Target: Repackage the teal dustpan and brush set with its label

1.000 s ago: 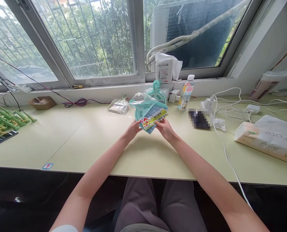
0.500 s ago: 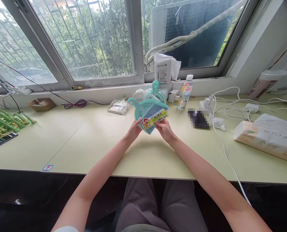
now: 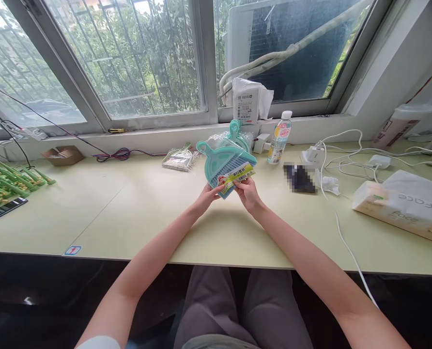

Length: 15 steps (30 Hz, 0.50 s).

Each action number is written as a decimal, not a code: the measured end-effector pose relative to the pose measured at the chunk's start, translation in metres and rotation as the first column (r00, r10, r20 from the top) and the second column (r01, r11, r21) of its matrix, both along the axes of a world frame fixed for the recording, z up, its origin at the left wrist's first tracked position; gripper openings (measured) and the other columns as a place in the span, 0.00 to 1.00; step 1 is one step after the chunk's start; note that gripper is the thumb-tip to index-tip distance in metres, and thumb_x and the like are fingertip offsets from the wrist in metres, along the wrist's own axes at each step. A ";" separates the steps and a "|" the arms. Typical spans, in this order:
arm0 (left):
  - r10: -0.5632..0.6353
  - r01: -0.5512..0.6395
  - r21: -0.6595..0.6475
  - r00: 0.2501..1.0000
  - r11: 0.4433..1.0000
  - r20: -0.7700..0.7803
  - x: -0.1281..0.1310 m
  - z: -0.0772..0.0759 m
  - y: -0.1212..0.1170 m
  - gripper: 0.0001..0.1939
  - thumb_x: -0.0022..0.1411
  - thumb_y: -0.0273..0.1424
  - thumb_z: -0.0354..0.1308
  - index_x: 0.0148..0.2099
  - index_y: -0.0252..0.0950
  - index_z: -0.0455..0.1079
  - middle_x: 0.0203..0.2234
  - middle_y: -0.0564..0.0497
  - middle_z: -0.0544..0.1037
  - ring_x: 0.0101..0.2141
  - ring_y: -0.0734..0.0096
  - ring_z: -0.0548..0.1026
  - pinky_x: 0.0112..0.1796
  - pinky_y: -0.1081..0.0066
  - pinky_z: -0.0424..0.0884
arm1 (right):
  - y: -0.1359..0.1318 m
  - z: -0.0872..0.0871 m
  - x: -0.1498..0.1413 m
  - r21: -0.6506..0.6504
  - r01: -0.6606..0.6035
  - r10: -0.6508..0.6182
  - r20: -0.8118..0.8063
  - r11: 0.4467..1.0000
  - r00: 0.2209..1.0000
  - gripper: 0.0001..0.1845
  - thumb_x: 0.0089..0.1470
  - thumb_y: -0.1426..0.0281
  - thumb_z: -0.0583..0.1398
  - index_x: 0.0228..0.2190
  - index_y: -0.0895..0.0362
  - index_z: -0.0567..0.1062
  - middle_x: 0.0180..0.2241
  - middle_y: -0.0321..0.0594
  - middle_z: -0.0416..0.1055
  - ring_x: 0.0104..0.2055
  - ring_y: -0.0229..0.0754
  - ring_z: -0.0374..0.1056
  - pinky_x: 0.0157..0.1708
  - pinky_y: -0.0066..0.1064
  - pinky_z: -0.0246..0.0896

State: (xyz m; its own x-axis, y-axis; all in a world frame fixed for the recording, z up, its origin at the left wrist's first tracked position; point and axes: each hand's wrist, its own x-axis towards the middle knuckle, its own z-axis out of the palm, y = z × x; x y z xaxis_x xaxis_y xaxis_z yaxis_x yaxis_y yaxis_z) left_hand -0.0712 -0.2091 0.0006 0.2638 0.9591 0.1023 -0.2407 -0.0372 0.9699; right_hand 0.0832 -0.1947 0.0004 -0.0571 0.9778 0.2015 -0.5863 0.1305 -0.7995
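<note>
A small teal dustpan and brush set [image 3: 221, 162] with a yellow printed label is held upright above the pale green table [image 3: 136, 213]. My left hand [image 3: 208, 195] pinches its lower left edge. My right hand [image 3: 248, 192] grips the lower right corner at the label. Both hands are closed on the set. Behind it lies a pile of more teal sets in clear bags [image 3: 238, 138].
A plastic packet [image 3: 179, 159] lies left of the pile. A bottle [image 3: 279, 138], white chargers and cables [image 3: 347, 155], a tissue pack [image 3: 401, 203] and a blurred dark object [image 3: 299, 178] sit to the right. Green plastic parts [image 3: 8, 182] and a small cardboard box [image 3: 62, 154] are at the far left.
The dustpan set has been tilted more upright and shifted slightly right; my left hand slid along its lower edge toward the right hand.
</note>
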 end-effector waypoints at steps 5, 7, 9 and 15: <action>0.068 -0.067 0.020 0.997 0.998 -0.029 0.005 -0.001 0.000 0.25 0.47 0.36 0.66 0.49 0.39 0.67 0.46 0.46 0.76 0.47 0.55 0.72 0.44 0.58 0.69 | 0.001 -0.002 0.000 -0.026 0.040 -0.040 -0.002 0.999 0.999 0.17 0.40 0.70 0.65 0.35 0.52 0.68 0.41 0.37 0.74 0.46 0.45 0.70 0.47 0.40 0.68; 0.063 -0.061 0.043 0.997 0.997 -0.037 0.007 -0.001 -0.002 0.26 0.47 0.36 0.67 0.49 0.39 0.65 0.46 0.46 0.76 0.48 0.55 0.72 0.44 0.59 0.69 | 0.002 -0.003 0.000 -0.037 0.051 -0.051 0.006 0.998 0.999 0.17 0.40 0.68 0.65 0.34 0.52 0.68 0.42 0.38 0.74 0.46 0.45 0.70 0.46 0.40 0.68; 0.089 -0.086 0.063 0.995 0.994 -0.034 0.009 -0.002 -0.003 0.28 0.48 0.38 0.66 0.51 0.39 0.64 0.47 0.46 0.75 0.48 0.55 0.72 0.43 0.59 0.69 | 0.002 -0.003 0.000 -0.042 0.042 -0.042 0.003 0.998 0.999 0.18 0.40 0.68 0.66 0.34 0.53 0.68 0.42 0.38 0.74 0.46 0.45 0.70 0.46 0.40 0.69; 0.221 -0.212 0.156 0.974 0.965 -0.043 0.011 -0.008 -0.005 0.27 0.53 0.42 0.61 0.53 0.40 0.62 0.49 0.45 0.73 0.48 0.54 0.71 0.40 0.62 0.70 | 0.001 -0.001 -0.002 -0.074 0.034 -0.036 -0.026 0.997 0.999 0.19 0.37 0.68 0.68 0.33 0.53 0.69 0.40 0.38 0.74 0.46 0.46 0.70 0.47 0.40 0.69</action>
